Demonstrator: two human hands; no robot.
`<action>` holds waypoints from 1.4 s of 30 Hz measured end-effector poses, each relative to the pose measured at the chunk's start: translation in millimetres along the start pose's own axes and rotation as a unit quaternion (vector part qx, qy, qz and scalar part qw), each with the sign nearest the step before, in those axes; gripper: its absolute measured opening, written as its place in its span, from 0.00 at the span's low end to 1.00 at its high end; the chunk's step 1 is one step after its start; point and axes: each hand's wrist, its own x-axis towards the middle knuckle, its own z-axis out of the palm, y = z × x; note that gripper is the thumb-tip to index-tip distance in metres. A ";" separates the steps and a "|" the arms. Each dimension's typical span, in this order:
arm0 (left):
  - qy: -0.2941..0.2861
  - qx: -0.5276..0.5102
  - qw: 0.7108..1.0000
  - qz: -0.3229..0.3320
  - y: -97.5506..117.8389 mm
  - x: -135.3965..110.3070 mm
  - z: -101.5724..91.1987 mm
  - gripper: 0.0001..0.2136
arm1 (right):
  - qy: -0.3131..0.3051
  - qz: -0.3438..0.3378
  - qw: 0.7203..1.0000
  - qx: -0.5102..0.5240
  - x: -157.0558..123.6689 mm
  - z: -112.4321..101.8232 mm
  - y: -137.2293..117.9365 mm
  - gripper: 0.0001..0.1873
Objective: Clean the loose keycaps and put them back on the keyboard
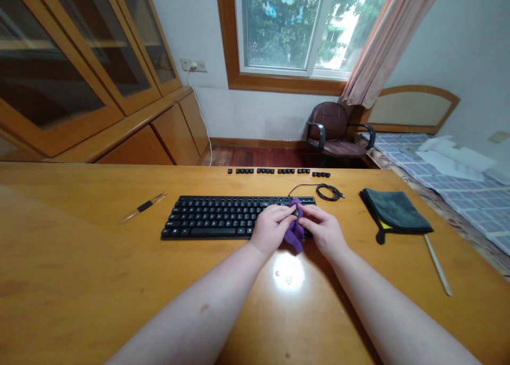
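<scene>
Both hands meet over the right end of a black keyboard (pixel 215 216) that lies flat on the desk. My left hand (pixel 271 226) is closed, its fingertips pinching a bunched purple cloth (pixel 295 239) from the left. On the cloth's other side, my right hand (pixel 323 228) grips it between thumb and fingers. A small black piece that looks like a keycap (pixel 296 213) shows in the folds between the fingertips. The hands and cloth cover the keyboard's right part. Along the desk's far edge, several loose black keycaps (pixel 265 170) stand in small groups.
A coiled black cable (pixel 329 192) lies behind the keyboard. To the right are a folded dark grey cloth (pixel 396 210) and a thin white stick (pixel 438 266). A slim clear tool with a black grip (pixel 145 206) lies left. Beyond the wooden desk (pixel 99 280) stands a chair (pixel 332 126).
</scene>
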 end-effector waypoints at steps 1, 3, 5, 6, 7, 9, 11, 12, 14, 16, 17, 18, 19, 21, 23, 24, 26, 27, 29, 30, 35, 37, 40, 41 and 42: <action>0.005 -0.002 1.000 -0.007 0.1 -0.3 0.3 0.12 | 0.003 -0.001 1.000 -0.011 -0.1 0.2 -0.2 0.14; 0.010 -0.009 1.000 -0.020 0.6 -0.6 0.8 0.11 | 0.016 0.007 1.000 -0.015 -0.1 0.3 1.6 0.12; 0.013 -0.023 0.999 -0.032 1.5 -0.6 0.9 0.10 | 0.027 0.015 1.000 0.000 0.3 0.0 5.7 0.11; 0.013 -0.033 0.999 -0.037 2.0 -0.5 0.9 0.10 | 0.029 0.015 0.999 0.011 0.7 -0.2 8.3 0.09; 0.012 -0.043 0.998 -0.042 2.6 -0.4 0.9 0.10 | 0.028 0.013 0.999 0.023 1.0 -0.4 11.0 0.08; 0.010 -0.063 0.997 -0.053 3.7 -0.1 1.0 0.09 | 0.028 0.011 0.999 0.045 1.5 -0.7 15.7 0.06; 0.011 -0.080 0.995 -0.064 4.6 0.0 1.4 0.09 | 0.039 0.024 0.997 0.064 1.5 -0.4 18.7 0.05; 0.012 -0.085 0.994 -0.070 4.9 -0.1 1.7 0.09 | 0.046 0.032 0.996 0.070 1.3 0.0 19.4 0.06; 0.016 -0.092 0.993 -0.077 5.4 -0.2 2.2 0.09 | 0.047 0.043 0.995 0.073 0.3 1.3 19.3 0.07; 0.019 -0.093 0.992 -0.081 5.4 -0.3 2.6 0.09 | 0.035 0.038 0.996 0.073 -1.0 2.7 18.5 0.09; 0.018 -0.092 0.992 -0.081 5.3 -0.4 2.7 0.09 | 0.027 0.032 0.996 0.074 -1.5 3.1 18.4 0.11; 0.017 -0.091 0.993 -0.079 5.1 -0.5 2.8 0.09 | 0.022 0.026 0.996 0.077 -1.9 3.2 18.5 0.12; 0.016 -0.088 0.993 -0.077 4.9 -0.6 2.8 0.09 | 0.021 0.020 0.997 0.078 -2.0 3.1 18.8 0.12; 0.011 -0.084 0.994 -0.074 4.6 -0.8 2.8 0.09 | 0.028 0.009 0.997 0.071 -1.7 2.1 19.7 0.09; 0.007 -0.084 0.994 -0.074 4.7 -0.8 2.8 0.10 | 0.042 0.005 0.998 0.049 -1.1 0.9 20.2 0.07; 0.004 -0.084 0.994 -0.075 4.8 -0.7 2.8 0.10 | 0.049 0.004 0.998 0.038 -0.8 0.6 20.1 0.07; 0.002 -0.085 0.993 -0.077 5.1 -0.4 2.7 0.10 | 0.058 0.006 0.998 0.031 -0.5 0.7 19.2 0.08; 0.002 -0.086 0.993 -0.077 5.2 -0.3 2.6 0.10 | 0.059 0.007 0.998 0.034 -0.5 1.1 18.6 0.08; 0.001 -0.087 0.993 -0.075 5.3 -0.1 2.2 0.10 | 0.054 0.001 0.998 0.036 -0.8 2.1 16.9 0.09; 0.001 -0.087 0.993 -0.074 5.2 -0.2 2.1 0.10 | 0.049 -0.007 0.998 0.032 -1.0 2.6 15.9 0.09; -0.008 -0.079 0.995 -0.064 3.5 -1.0 1.4 0.09 | 0.051 -0.040 0.998 -0.002 -1.7 2.2 11.1 0.07; -0.012 -0.080 0.995 -0.067 3.4 -0.9 1.3 0.09 | 0.059 -0.037 0.998 -0.008 -1.3 1.2 11.2 0.05; -0.019 -0.076 0.995 -0.069 5.4 0.1 0.8 0.10 | 0.061 -0.023 0.998 -0.002 -0.6 0.1 14.0 0.07; -0.019 -0.074 0.995 -0.069 6.3 0.5 0.6 0.10 | 0.061 -0.014 0.998 0.004 -0.6 -0.1 15.2 0.07; -0.017 -0.070 0.995 -0.071 7.1 0.8 0.5 0.09 | 0.062 -0.005 0.998 0.011 -0.7 -0.2 16.0 0.08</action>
